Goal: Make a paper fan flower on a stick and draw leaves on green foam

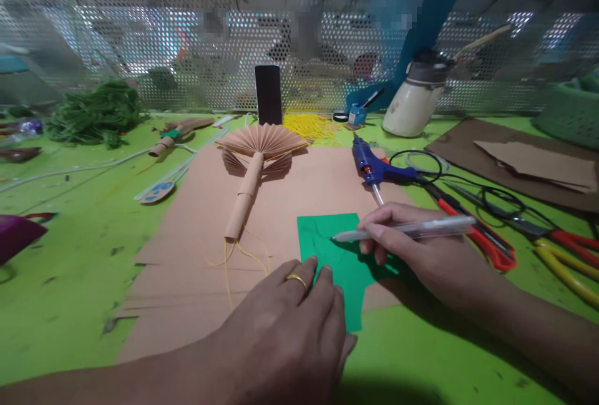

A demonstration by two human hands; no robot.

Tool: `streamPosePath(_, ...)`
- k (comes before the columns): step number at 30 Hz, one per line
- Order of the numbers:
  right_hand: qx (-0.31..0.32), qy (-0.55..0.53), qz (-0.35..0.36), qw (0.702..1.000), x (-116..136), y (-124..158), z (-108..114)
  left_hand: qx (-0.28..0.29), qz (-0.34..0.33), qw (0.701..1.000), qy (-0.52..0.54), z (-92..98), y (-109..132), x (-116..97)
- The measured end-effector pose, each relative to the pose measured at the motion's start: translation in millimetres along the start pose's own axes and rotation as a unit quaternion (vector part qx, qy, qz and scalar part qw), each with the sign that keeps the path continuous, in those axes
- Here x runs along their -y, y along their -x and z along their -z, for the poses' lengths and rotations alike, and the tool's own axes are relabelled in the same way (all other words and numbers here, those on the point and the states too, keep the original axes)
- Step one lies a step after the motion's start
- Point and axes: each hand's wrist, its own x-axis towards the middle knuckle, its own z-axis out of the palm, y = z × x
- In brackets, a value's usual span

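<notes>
A piece of green paper [327, 230] lies on the stacked brown paper sheets [187, 224], with a few faint dark lines drawn on it. My right hand [412, 249] is closed around a grey pen [416, 228], whose dark tip rests on the green paper. Lying flat, fingertips on the left edge of that paper, is my left hand [299, 317], a gold ring on one finger. Beyond it sits a folded brown paper fan [259, 143] on a rolled paper handle, yellow strings trailing from its lower end.
A blue glue gun [374, 165], orange-handled cutter [496, 252] and yellow-and-red-handled tool [561, 268] lie to the right. Behind stand a black phone [268, 94], blue paint jar [357, 115] and white jug [414, 99]. Green strands [93, 112] are heaped left, before a perforated metal screen [187, 30].
</notes>
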Motion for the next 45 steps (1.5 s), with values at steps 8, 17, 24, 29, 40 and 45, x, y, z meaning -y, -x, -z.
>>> streamPosePath(8, -0.001, 0.009, 0.007, 1.000, 4, 1, -3, -0.020, -0.004, 1.000, 0.000, -2.7, -1, 2)
streamPosePath(17, 0.003, 0.015, -0.007, 1.000, 4, 3, 0, 0.025, -0.008, 1.000, 0.004, 8.7, -2, 1)
streamPosePath(24, -0.006, 0.012, -0.006, 1.000, 3, 3, -1, 0.006, 0.000, 1.000, 0.015, 5.0, -1, -1)
streamPosePath(29, 0.013, 0.006, 0.012, 1.000, 6, 3, -4, 0.009, 0.005, 1.000, 0.005, 5.8, -2, 0)
streamPosePath(40, -0.015, 0.015, -0.009, 1.000, 3, 3, 1, 0.012, 0.005, 1.000, 0.003, 5.3, -2, 1)
streamPosePath(45, -0.010, 0.009, 0.005, 1.000, 4, 3, 0, -0.010, 0.007, 1.000, 0.019, 4.8, -5, 1)
